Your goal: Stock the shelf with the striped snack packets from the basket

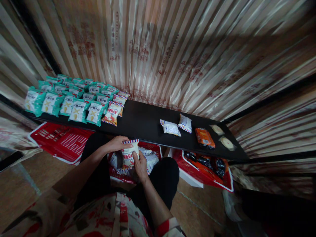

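A snack bag (128, 157) with a striped blue, red and white edge and red lettering is held above a red basket (159, 152). My left hand (118, 144) grips its upper left side. On its right side my right hand (140, 165) is closed, thumb across the front. More bags with pale backs (151, 160) lie in the basket below, between my knees. Just beyond my left hand, similar striped bags (111, 113) stand in a column on the black shelf (140, 115). Beside them are rows of teal snack bags (78, 110).
Farther right on the shelf lie two pale striped bags (170, 127), an orange package (204, 138) and two round pale items (226, 143). Below stand a red basket (51, 140) at left and another (182, 164) at right, holding orange and black packages. A striped curtain (153, 42) hangs behind.
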`<state>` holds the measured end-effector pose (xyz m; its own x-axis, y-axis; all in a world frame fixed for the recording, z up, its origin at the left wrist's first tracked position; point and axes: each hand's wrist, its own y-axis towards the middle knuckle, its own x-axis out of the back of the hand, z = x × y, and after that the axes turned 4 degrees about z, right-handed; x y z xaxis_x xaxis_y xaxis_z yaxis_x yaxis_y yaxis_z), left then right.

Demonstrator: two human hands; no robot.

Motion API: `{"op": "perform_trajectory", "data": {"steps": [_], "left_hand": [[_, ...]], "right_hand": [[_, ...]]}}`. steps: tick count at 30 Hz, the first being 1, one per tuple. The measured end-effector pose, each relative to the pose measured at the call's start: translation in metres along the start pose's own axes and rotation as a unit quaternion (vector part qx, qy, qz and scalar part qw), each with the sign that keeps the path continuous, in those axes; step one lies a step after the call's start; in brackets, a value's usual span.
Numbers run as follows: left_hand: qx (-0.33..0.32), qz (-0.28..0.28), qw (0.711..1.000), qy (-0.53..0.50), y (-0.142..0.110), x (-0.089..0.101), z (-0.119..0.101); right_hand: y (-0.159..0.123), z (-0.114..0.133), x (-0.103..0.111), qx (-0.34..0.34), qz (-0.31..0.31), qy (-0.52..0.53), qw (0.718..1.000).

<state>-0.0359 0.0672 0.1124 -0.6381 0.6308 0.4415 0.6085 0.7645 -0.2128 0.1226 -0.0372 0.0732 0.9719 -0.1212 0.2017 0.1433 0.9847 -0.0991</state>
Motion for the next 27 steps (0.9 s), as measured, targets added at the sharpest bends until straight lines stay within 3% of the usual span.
{"op": "perform_trajectory", "data": {"steps": [6,13,19,27], "left_hand": [[0.022,-0.078,0.984,-0.159,-0.001,-0.009,-0.005],[0.035,-0.198,0.907,-0.37,0.001,-0.037,-0.011],[0.01,-0.22,0.9,-0.377,0.005,-0.05,-0.015],[0.034,-0.223,0.932,-0.283,0.003,-0.058,-0.003]], "right_hand": [[0.006,0.003,-0.003,-0.028,-0.037,0.047,0.998],[0.013,0.005,-0.008,-0.034,-0.082,0.071,0.994],[0.018,0.017,-0.015,-0.041,-0.107,0.098,0.989],[0.025,0.029,-0.02,-0.047,-0.127,0.087,0.987]]}}
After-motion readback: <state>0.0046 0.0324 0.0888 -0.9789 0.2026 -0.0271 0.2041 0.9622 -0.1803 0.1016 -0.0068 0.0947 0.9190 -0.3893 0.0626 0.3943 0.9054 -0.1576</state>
